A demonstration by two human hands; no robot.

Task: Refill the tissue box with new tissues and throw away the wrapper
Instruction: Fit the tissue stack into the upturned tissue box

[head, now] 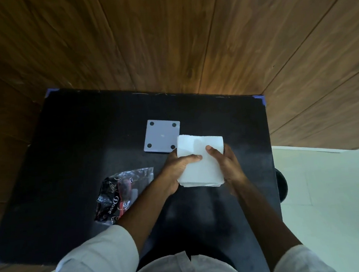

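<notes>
A white stack of tissues (200,155) is held over the black table (65,146), gripped from both sides. My left hand (177,169) clasps its left side, thumb on top. My right hand (227,164) clasps its right side, thumb also on top. A thin white edge under the stack's near corner may be the tissue box; I cannot tell. A square grey plate with four dark round pads (162,135) lies flat just beyond the stack, to its left. The empty black and red plastic wrapper (122,194) lies crumpled on the table left of my left forearm.
Wood-panelled walls (164,38) rise right behind the table and along its left and right. A pale tiled floor (332,187) shows to the right, with a dark round object (281,186) at the table's right edge.
</notes>
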